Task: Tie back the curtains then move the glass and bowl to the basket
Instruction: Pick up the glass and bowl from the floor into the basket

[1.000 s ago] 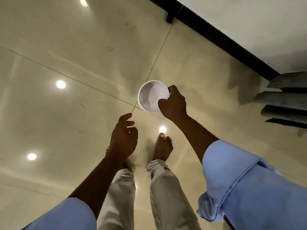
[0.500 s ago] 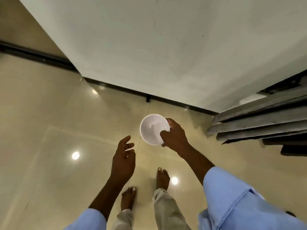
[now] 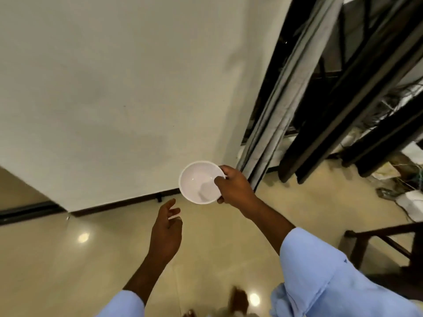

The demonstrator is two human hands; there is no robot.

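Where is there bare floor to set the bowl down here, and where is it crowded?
Bare floor runs left of the left hand, bordered by the wall's dark skirting. Right of the right hand, which holds the bowl, curtains, dark furniture and clutter crowd it.

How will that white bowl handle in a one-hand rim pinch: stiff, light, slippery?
Probably stiff: the white bowl keeps a round rim though the right hand holds it only at one edge. Likely light, since that rim grip carries it tilted without support from the left hand. Its glossy inside suggests it could slip, so a pinch over the rim seems wise.
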